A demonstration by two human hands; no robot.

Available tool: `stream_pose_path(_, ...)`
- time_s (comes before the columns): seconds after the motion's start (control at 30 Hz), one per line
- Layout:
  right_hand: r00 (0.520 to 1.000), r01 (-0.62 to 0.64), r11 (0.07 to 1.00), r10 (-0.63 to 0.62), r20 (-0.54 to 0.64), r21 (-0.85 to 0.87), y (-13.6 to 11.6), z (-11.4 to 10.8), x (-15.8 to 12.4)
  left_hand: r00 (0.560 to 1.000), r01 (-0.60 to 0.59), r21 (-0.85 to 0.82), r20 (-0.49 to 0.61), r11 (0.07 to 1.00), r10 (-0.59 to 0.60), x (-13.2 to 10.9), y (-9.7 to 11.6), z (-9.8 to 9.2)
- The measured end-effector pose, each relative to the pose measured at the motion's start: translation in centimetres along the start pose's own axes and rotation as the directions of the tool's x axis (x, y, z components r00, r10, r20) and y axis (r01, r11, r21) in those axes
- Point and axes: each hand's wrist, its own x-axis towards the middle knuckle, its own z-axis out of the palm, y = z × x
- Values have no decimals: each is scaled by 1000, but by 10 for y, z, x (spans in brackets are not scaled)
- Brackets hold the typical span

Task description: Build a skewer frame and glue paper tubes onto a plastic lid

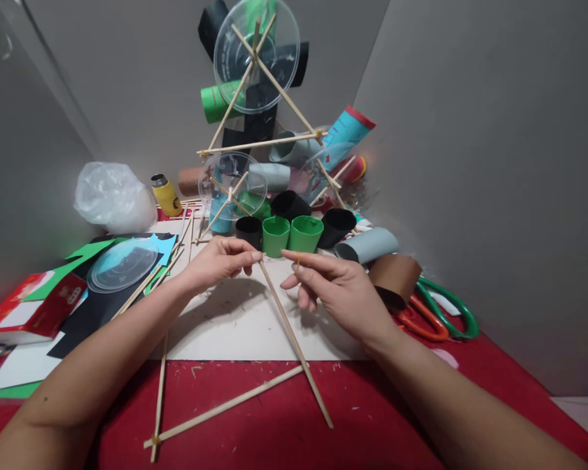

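Note:
My left hand point(225, 264) is closed in a pinch around the upper end of a thin wooden stick point(287, 323). That stick slants down to the right and crosses a second wooden stick point(225, 406) near its lower end. At the lower left, a yellowish rubber band point(155, 440) ties the second stick to a third one point(161, 385), whose upper part is hidden behind my left forearm. Just right of the pinched end, my right hand point(330, 284) has thumb and index finger together on another small rubber band point(298, 262).
Behind my hands stands a model of stick triangles, clear plastic lids point(256, 98) and paper tubes point(306, 234). Scissors with green and orange handles point(428, 320) lie right. At left are a red box point(34, 307), a plastic bag point(112, 196) and a yellow bottle point(166, 197).

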Motion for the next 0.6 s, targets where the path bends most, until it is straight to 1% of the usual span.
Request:
stream_pose_path(0.1, 999, -24, 999, 25, -28, 27, 1, 1, 1, 1000, -3, 10, 19, 1000, 2, -4, 4, 4)
stream_pose_path(0.17, 999, -36, 999, 36, -21, 15, 1, 1, 2, 999, -1, 15, 39, 1000, 1, -6, 5, 7)
stream_pose_path(0.3, 998, -24, 995, 30, 58, -93, -2, 1, 9, 996, -4, 1, 88, 1000, 4, -8, 4, 10)
stream_pose_path(0.43, 985, -8, 977, 44, 166, -211, -10, 5, 17, 992, -28, -27, 125, 999, 31, -8, -4, 10)
stream_pose_path(0.5, 975, 8, 971, 46, 219, -240, -14, 9, 18, 988, -53, -52, 139, 997, 60, -8, -8, 10)
stream_pose_path(0.6, 968, 17, 968, 47, 246, -251, -17, 16, 19, 989, -66, -72, 131, 995, 75, -9, -12, 10)
